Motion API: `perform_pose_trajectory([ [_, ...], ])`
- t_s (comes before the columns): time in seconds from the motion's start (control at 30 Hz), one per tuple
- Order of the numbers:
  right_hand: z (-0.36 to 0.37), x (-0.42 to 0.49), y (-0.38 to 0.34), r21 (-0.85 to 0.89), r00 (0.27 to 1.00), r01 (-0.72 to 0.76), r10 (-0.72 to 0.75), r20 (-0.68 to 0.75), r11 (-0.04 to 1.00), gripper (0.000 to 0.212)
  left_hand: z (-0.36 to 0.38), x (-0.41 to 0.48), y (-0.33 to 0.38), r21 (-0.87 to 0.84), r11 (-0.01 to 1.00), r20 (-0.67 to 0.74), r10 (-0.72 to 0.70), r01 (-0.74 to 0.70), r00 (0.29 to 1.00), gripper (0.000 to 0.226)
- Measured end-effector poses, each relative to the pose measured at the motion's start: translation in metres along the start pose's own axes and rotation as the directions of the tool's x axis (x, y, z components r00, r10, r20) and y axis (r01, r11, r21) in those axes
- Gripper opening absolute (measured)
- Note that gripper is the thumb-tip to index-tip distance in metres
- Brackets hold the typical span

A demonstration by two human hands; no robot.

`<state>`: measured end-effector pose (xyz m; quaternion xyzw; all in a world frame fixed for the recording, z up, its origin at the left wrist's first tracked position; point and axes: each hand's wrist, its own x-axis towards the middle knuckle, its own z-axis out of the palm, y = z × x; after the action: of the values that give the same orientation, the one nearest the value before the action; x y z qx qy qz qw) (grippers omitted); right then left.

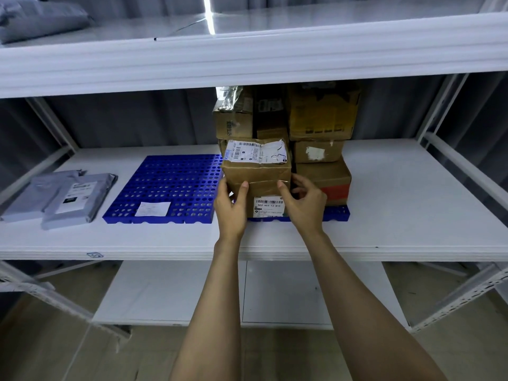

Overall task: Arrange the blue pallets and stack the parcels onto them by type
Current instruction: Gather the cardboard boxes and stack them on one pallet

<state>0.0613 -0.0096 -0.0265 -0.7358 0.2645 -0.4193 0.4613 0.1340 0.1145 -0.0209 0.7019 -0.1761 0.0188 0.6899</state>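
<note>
Starting at your left, two grey mailer bags point(68, 199) lie overlapping on the white shelf point(412, 202), each with a printed label too small to read. Just beside them sits a blue pallet point(170, 188), its perforated top bare except for a white paper slip point(152, 209) near the front edge; the print on it is blurred.

Your left hand point(231, 207) grips the left side of a brown carton point(257, 171), thumb on its front face and fingers wrapped round the edge. The carton's top carries a crumpled shipping label point(257, 155) with barcodes, its text illegible. Below your thumbs a second label point(268, 206) reads 502-402-12-815; you cannot tell whether it belongs to this carton or to one beneath. Your right hand point(305, 202) clamps the carton's right side, thumb in front and fingers curled behind.

The carton stands at the front of a stack of cardboard boxes point(321, 116) on a second blue pallet point(336, 214), touching the first. One box there shows a red band point(336, 192).

Above runs an upper shelf point(247, 59) holding another grey bag point(41, 20); grey sheeting lines the back, and beige floor tiles point(41, 353) show below.
</note>
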Motion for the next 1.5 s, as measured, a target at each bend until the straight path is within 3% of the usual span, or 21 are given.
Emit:
perform_pose_trajectory([
  [0.47, 0.003, -0.002, 0.006, -0.020, 1.000, 0.016, -0.016, -0.022, 1.000, 0.046, 0.000, -0.005, 0.004, 0.046, 0.999, -0.018, 0.004, -0.003, 1.000, 0.049],
  [1.27, -0.003, -0.010, 0.007, -0.041, 1.000, 0.013, -0.014, -0.022, 0.999, 0.031, 0.000, -0.012, 0.002, 0.195, 0.981, -0.056, 0.015, -0.004, 0.998, 0.056],
  [1.5, -0.006, -0.015, 0.007, -0.074, 0.999, 0.011, -0.015, -0.042, 0.997, 0.040, 0.001, -0.018, 0.003, 0.218, 0.976, -0.072, 0.026, -0.010, 0.997, 0.061],
])
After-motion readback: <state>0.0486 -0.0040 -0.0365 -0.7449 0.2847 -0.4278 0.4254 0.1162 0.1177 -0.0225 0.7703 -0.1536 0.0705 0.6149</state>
